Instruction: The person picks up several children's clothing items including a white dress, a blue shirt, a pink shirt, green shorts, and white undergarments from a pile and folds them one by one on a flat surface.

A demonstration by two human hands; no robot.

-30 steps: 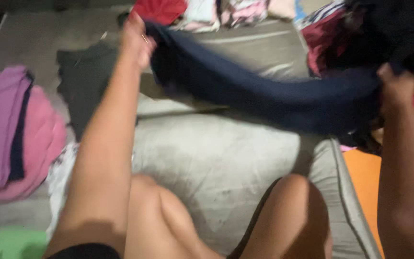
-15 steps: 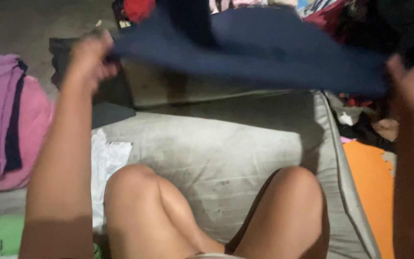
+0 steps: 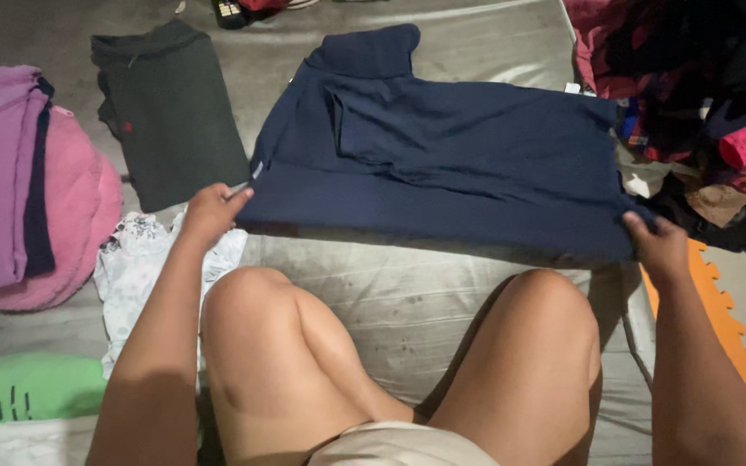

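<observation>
A navy blue shirt (image 3: pixel 451 164) lies spread flat across a grey mattress (image 3: pixel 425 285), its collar pointing away from me. My left hand (image 3: pixel 211 210) pinches the shirt's near left corner. My right hand (image 3: pixel 656 243) grips its near right corner. Both arms reach forward past my bare knees, which rest on the mattress just below the shirt.
A folded dark green shirt (image 3: pixel 170 112) lies left of the navy one. Folded pink and purple garments (image 3: pixel 28 181) are stacked at far left, with white patterned cloth (image 3: pixel 135 259) and a green item (image 3: pixel 19 393) nearer. A heap of mixed clothes (image 3: pixel 701 112) sits right, above an orange foam mat (image 3: pixel 736 345).
The navy shirt was held up in the air and swung between both hands; now it lies spread flat on the mattress, with both hands lowered to its near corners.
</observation>
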